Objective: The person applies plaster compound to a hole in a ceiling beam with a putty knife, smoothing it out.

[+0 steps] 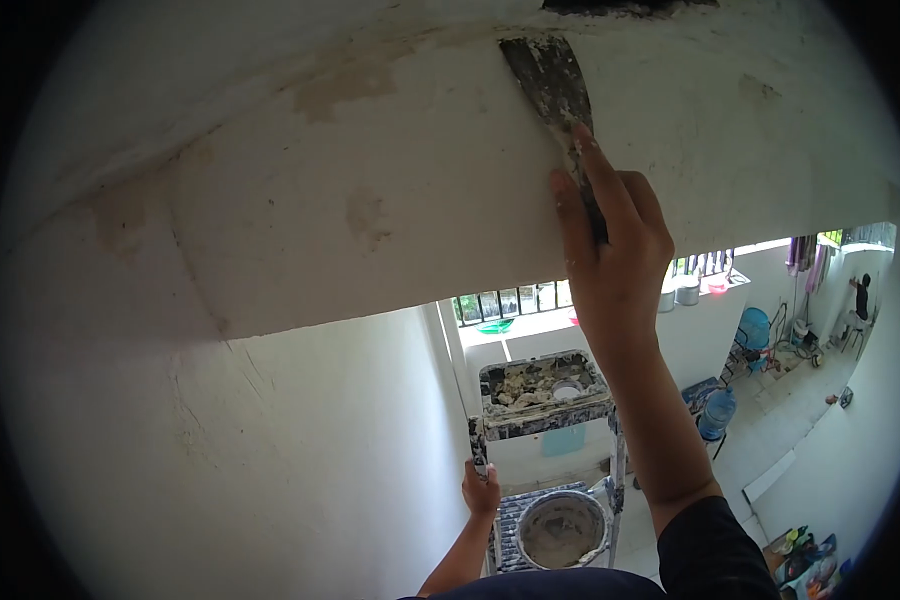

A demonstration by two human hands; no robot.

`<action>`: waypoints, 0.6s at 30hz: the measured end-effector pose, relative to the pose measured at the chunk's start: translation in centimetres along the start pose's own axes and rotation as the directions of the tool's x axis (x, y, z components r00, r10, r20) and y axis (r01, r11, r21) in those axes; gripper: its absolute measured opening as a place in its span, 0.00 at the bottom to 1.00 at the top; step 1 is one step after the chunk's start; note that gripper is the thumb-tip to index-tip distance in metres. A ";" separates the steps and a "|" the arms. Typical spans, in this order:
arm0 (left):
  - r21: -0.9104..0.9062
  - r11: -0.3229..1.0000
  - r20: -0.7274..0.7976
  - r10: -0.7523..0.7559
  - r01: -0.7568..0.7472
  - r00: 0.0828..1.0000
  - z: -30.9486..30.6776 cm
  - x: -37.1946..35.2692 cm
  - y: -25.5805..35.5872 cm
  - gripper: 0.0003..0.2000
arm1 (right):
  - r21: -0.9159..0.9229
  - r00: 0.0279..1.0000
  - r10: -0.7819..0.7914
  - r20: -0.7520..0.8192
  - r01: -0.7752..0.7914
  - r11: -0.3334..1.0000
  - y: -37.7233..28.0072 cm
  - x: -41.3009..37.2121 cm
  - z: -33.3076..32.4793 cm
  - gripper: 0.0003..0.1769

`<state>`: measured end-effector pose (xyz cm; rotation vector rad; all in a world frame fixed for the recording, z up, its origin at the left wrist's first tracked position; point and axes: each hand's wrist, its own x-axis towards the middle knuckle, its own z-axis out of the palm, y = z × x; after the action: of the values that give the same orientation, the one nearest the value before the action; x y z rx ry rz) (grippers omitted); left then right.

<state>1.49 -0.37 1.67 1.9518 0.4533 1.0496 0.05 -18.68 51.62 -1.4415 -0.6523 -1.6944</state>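
My right hand (615,225) is raised at the upper middle, its fingers wrapped round the handle of a putty knife (552,82). The knife's wide, stained blade points up and lies against or close to the white wall surface (450,170), just under the ceiling edge. Lower down, my left hand (482,488) is closed round the dark, putty-spotted handle of a second tool (477,440); its far end is hard to make out beside the ladder. Between the hands is the ladder's top tray (542,427), with crumbly material and a small round lid-like item in it.
A bucket of grey paste (562,530) stands on the ladder's platform below. A barred window (515,300) lies behind. On the floor at right are a blue water bottle (717,412) and bags (808,570). A person (860,300) is at the far right wall.
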 end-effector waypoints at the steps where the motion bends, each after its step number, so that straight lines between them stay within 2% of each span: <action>1: -0.017 0.999 0.025 -0.032 0.033 0.999 -0.2 0.0 0.3 0.22 | 0.004 1.000 0.010 0.008 -0.010 1.000 -0.1 0.2 -0.1 0.21; 4: 0.014 0.999 -0.020 0.035 -0.035 0.999 -0.2 0.1 0.4 0.21 | -0.008 0.999 0.028 0.035 -0.028 1.000 -0.8 0.6 -0.6 0.21; 8: -0.058 0.998 0.033 -0.009 0.011 0.999 -0.5 0.2 0.9 0.19 | -0.028 0.996 0.012 0.088 -0.010 1.000 -2.6 2.0 -2.4 0.16; 10: -0.087 0.996 0.016 -0.002 0.003 1.000 -0.1 0.1 0.4 0.18 | -0.114 0.986 -0.046 0.162 0.065 0.991 -4.1 3.1 -3.9 0.16; 12: -0.054 0.999 0.007 0.006 -0.006 1.000 -0.6 0.1 1.4 0.18 | -0.257 0.959 -0.250 0.131 0.276 0.926 -5.1 4.3 -5.2 0.15; 14: 0.002 1.000 -0.003 0.012 -0.012 1.000 -0.6 0.1 1.5 0.20 | -0.352 0.907 -0.412 0.090 0.415 0.839 -5.4 5.2 -5.7 0.14; 16: -0.015 0.999 -0.008 0.041 -0.041 0.999 -0.2 0.2 0.3 0.21 | -0.321 0.913 -0.392 0.110 0.406 0.856 -5.4 5.8 -6.1 0.13; 18: -0.025 1.000 0.022 -0.009 0.009 1.000 -0.5 0.0 0.4 0.22 | -0.294 0.915 -0.382 0.134 0.404 0.866 -5.4 6.3 -6.4 0.12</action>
<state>1.04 -0.35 2.13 1.9355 0.4342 1.0222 -8.19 -22.36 56.98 -1.6820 -0.7819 -2.1522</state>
